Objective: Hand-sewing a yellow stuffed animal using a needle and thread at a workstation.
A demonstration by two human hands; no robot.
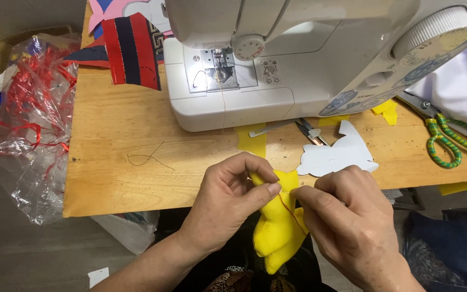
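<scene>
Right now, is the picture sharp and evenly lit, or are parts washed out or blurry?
Head view: the sewing machine and white cloth at top right glare near white; the left hand, right hand and yellow stuffed piece are sharp; below the wooden table it falls dark.

A single head-worn camera looks steeply down and forward from the person's own seat, close over both hands at the near edge of the wooden bench (125, 162). The white sewing machine (277, 70) fills the far side, cropped at the top. The floor shows at near left, a plastic bag (28, 124) at far left.
</scene>
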